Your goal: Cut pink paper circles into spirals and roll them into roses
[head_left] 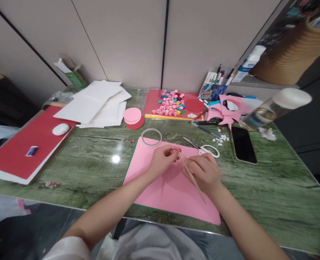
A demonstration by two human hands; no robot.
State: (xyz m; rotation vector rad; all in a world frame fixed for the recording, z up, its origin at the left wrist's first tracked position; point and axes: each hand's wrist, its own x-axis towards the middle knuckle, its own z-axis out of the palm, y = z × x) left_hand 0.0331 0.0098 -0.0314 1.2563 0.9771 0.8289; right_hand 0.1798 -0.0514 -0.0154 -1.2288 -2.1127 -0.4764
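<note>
My left hand [162, 160] and my right hand [203, 170] meet over a pink paper sheet [171, 193] on the green table [95, 159]. A thin wooden stick [191, 175] is gripped in my right hand, its tip up by my left fingers. There my left fingers pinch a small pink paper coil [177, 150] at the stick's tip. Both hands are closed.
A tape ring [151, 137] and scissors [203, 147] lie just beyond the sheet, a black phone [243, 144] to the right. Farther back are small paper rolls [172, 103] on a red sheet, pink discs [133, 116], white papers [97, 103], pens [215, 81], a bottle [273, 108]. At left, a red board [21, 148] with a white mouse [60, 129].
</note>
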